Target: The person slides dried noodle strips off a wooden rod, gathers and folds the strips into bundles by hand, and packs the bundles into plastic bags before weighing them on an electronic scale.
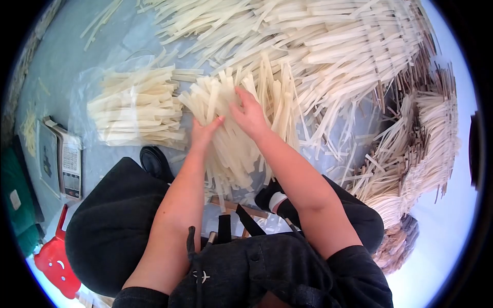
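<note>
Between my two hands stands a loose bundle of pale, flat dried noodles (226,138), its strips fanning out at the top and hanging down toward my feet. My left hand (204,132) grips the bundle's left side, thumb across the front and the other fingers largely hidden. On the right side, my right hand (248,114) curves around the strips near their upper part. More loose noodles (280,97) lean just right of my right hand. To the left, a tied bundle of noodles (134,108) lies on clear plastic, with a pale band around its middle.
A big pile of noodles (318,46) covers the far side, with brown sticks (403,77) at its right edge. Further noodles (431,138) are stacked at right. A scale (65,159) sits at left, near a red plastic stool (56,264). My shoe (155,163) is beside the bundle.
</note>
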A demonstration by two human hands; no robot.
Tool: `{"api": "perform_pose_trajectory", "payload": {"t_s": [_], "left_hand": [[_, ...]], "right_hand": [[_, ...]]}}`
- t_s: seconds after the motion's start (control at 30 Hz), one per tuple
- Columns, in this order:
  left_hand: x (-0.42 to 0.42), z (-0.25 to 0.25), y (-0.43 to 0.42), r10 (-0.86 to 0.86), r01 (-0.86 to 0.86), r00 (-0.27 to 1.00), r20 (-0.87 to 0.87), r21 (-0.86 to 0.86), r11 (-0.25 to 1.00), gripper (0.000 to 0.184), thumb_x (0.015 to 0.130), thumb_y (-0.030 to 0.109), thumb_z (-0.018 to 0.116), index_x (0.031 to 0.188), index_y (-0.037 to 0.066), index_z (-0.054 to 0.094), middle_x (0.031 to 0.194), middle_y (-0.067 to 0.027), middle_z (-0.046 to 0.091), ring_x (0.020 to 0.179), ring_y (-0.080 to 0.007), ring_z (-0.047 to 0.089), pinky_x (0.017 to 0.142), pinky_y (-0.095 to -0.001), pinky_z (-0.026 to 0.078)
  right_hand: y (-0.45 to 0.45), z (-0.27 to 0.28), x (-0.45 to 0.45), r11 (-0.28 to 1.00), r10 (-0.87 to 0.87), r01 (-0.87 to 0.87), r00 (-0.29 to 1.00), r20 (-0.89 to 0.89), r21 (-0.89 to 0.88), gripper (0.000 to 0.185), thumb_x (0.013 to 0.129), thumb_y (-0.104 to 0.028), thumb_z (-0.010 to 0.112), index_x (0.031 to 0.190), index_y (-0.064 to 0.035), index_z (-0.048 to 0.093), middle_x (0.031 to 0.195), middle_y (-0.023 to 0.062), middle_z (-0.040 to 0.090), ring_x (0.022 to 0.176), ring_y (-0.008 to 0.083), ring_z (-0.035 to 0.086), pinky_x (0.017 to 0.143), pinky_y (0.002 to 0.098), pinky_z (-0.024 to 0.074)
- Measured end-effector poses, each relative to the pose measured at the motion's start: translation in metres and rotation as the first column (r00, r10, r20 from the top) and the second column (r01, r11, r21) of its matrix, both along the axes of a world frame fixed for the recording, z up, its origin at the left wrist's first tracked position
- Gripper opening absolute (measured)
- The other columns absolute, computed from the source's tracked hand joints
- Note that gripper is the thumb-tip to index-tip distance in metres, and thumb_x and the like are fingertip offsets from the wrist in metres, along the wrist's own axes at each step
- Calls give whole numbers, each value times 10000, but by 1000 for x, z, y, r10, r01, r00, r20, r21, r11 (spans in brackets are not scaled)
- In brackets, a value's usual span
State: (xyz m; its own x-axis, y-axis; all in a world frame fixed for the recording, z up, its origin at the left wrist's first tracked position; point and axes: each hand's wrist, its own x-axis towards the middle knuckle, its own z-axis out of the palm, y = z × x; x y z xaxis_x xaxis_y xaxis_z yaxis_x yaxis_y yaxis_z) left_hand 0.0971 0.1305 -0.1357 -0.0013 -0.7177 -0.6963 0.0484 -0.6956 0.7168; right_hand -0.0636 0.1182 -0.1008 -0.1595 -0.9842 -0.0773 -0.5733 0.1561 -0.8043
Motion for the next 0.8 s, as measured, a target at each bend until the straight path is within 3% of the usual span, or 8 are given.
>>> {"api": "perform_pose_trajectory", "payload": {"t_s": [0.03, 0.1, 0.13, 0.2, 0.3, 0.47, 0.6, 0.8], "left_hand": [[0, 2, 0, -4, 4, 1000, 2, -1, 1000, 783, 709, 269, 827, 1324, 39, 400, 1191, -128, 584, 1071, -244, 587, 916, -374, 481], [0, 4, 1, 65, -66, 990, -129, -7, 998, 759, 718, 231, 820, 1326, 22, 417, 1173, -116, 605, 1040, -225, 606, 899, -343, 484], [3, 3, 0, 64, -65, 990, -128, -7, 998, 759, 718, 231, 820, 1326, 22, 417, 1173, -116, 605, 1040, -225, 606, 899, -343, 484], [12, 3, 0, 17, 4, 930, -366, 56, 998, 713, 754, 222, 795, 1328, 14, 427, 1202, -108, 591, 1064, -221, 593, 910, -342, 480], [22, 17, 3, 37, 7, 874, -485, 89, 996, 654, 796, 225, 762, 1327, 12, 444, 1232, -104, 573, 1098, -220, 573, 930, -349, 469], [36, 31, 13, -105, 149, 849, -517, 44, 988, 686, 818, 264, 744, 1366, 20, 412, 1275, -107, 547, 1154, -226, 541, 961, -360, 449], [29, 83, 18, -212, 188, 820, -532, -99, 977, 787, 808, 292, 751, 1421, 32, 332, 1339, -124, 495, 1226, -237, 487, 998, -369, 421], [8, 203, 4, -488, 340, 799, -352, -405, 849, 939, 756, 341, 787, 1454, 34, 239, 1379, -139, 451, 1276, -251, 436, 1031, -381, 391]], "right_hand": [[-2, -15, 4, 1000, -4, 4, 1000, 2, -1, 491, 890, -305, 596, 1292, -31, 532, 1125, 176, 638, 1059, 274, 599, 922, 352, 462], [-8, -30, 8, 884, -174, 213, 976, -129, 415, 561, 897, -433, 563, 1254, 0, 558, 1154, 233, 614, 1086, 360, 583, 959, 388, 437], [-8, -28, 8, 884, -175, 213, 976, -129, 416, 561, 897, -433, 563, 1254, 0, 558, 1154, 233, 614, 1086, 360, 583, 959, 388, 437], [-3, -19, 7, 812, -95, -62, 967, 236, 581, 761, 872, -594, 528, 1333, 9, 487, 1237, 241, 579, 1158, 353, 551, 991, 380, 417], [15, -3, 14, 871, -127, -124, 878, 461, 476, 887, 846, -620, 558, 1413, 29, 348, 1252, 260, 562, 1204, 331, 528, 1022, 368, 395], [57, 42, 32, 907, 14, -199, 895, 445, 372, 1011, 766, -525, 709, 1445, 56, 236, 1335, 259, 483, 1252, 331, 484, 1059, 361, 365], [74, 61, 32, 966, 8, -105, 926, 378, 238, 1166, 652, -407, 843, 1465, 71, 157, 1415, 254, 400, 1306, 331, 427, 1072, 362, 353], [64, 154, 13, 997, 47, -72, 863, 502, 30, 1326, 589, -424, 879, 1471, 75, 24, 1382, 252, 432, 1318, 327, 417, 1085, 364, 341]]}}
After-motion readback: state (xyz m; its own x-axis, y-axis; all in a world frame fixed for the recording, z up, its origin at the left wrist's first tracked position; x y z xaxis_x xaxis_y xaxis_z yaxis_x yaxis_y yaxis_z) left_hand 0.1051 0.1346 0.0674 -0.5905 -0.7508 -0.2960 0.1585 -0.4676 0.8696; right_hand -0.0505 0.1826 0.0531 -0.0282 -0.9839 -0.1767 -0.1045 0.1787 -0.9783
